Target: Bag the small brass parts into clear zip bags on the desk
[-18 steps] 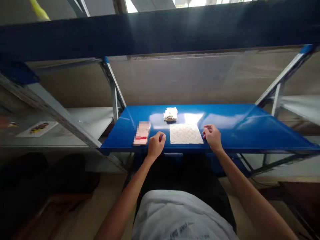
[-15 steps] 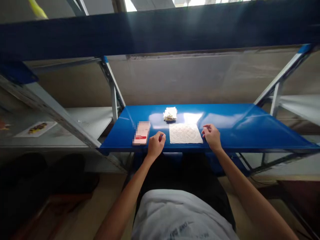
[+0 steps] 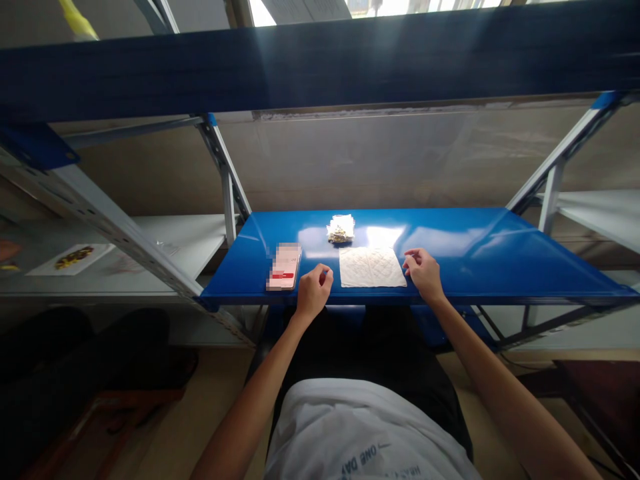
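A cream quilted cloth or paper square [image 3: 373,268] lies flat near the front edge of the blue table [image 3: 475,253]. To its left, my left hand [image 3: 315,291] rests at the table edge, fingers loosely curled with a gap by the thumb and nothing visible in them. My right hand [image 3: 423,272] rests just right of the square, fingers bent and apart from the thumb, also with nothing visible in it. Behind the square sits a small pile of whitish, layered pieces [image 3: 341,229]. A phone [image 3: 284,268] with a partly blurred pinkish screen lies left of my left hand.
A blue shelf beam [image 3: 320,67] crosses above the table, and metal posts [image 3: 227,167] stand at its sides. On the grey shelf [image 3: 200,243] at left lies a white sheet with brown and yellow bits [image 3: 75,258]. Part of another person's hand [image 3: 7,251] shows there.
Both of my hands hold nearly the same positions, and the things on the table stay where they were. The view has shifted very slightly. At the far left, the other person's hand has come further in.
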### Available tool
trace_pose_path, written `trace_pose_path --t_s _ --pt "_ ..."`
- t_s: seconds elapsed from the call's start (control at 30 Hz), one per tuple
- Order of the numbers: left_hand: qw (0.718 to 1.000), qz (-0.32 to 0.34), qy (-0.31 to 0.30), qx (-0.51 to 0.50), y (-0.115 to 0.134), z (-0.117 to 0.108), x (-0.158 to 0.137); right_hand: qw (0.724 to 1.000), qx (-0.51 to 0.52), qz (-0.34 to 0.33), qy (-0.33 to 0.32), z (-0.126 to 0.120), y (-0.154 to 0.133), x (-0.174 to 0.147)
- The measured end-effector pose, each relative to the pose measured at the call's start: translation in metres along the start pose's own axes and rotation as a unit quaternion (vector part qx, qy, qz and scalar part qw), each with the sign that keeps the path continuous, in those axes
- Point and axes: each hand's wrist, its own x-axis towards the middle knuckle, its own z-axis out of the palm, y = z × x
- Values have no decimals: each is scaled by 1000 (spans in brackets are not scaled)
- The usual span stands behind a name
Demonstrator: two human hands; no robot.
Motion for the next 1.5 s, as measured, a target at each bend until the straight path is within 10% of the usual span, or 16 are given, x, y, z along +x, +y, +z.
trace_pose_path --t_s 0.7,1.5 --pt "979 18 -33 203 6 5 -8 995 -83 -22 -59 9 1 6" --pt "984 24 -49 168 1 -3 -5 990 -94 -84 -59 5 -9 -3"
